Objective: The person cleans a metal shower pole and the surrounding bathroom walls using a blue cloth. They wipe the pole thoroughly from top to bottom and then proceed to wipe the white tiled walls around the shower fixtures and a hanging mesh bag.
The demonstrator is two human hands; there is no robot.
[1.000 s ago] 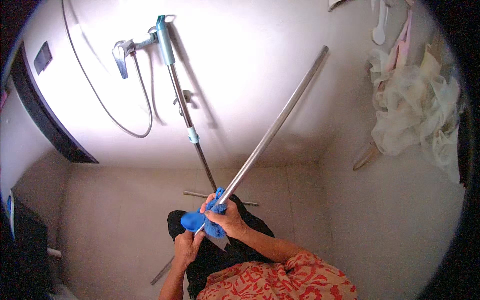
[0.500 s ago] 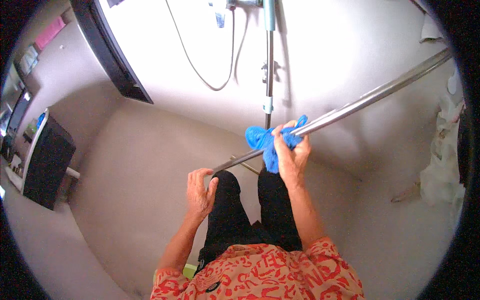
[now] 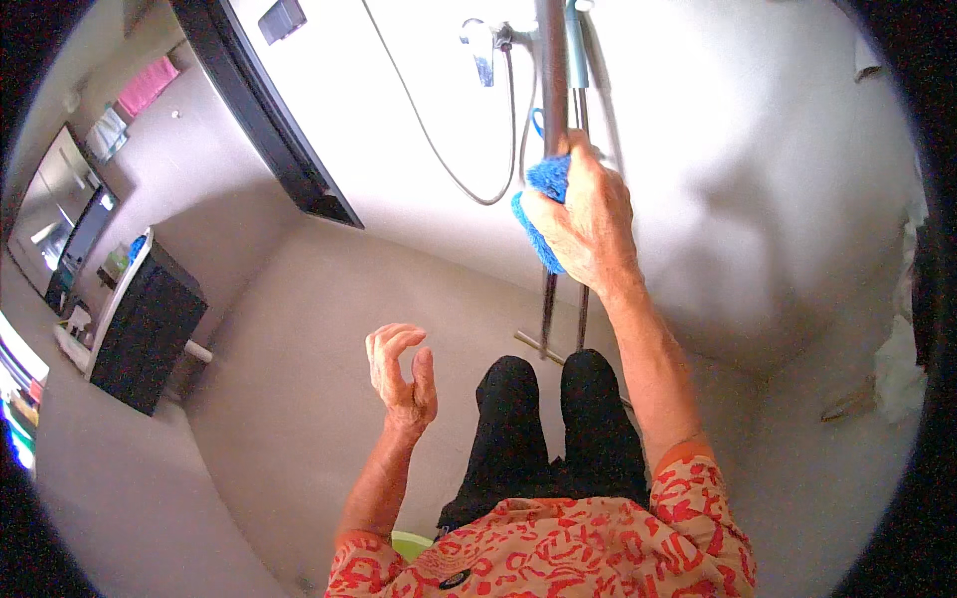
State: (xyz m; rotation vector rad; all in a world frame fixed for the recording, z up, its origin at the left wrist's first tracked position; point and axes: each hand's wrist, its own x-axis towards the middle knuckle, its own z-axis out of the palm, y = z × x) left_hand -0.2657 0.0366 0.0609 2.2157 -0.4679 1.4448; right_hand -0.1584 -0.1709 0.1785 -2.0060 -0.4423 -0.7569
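Observation:
My right hand [image 3: 598, 219] grips a fluffy blue cloth [image 3: 550, 177] wrapped around a long metal pole [image 3: 553, 75]. The pole stands nearly upright in front of me, its upper end running out of view at the top and its lower end near the floor by my knees. A small blue loop of the cloth sticks out above my fist. Apart from the pole, my left hand [image 3: 401, 377] hovers over the floor left of my knees, fingers curved and spread from the thumb, holding nothing.
On the white wall ahead are a shower tap [image 3: 480, 50], its hanging hose [image 3: 439, 171] and an upright shower rail [image 3: 581, 120]. A dark door frame [image 3: 269, 110] stands left of them. Farther left is a black cabinet [image 3: 150, 329]. A green basin [image 3: 411, 544] sits beside me.
The pole has swung from a slant to nearly upright. My right hand has gone up with the cloth and pole. My left hand has come away from the pole's lower end.

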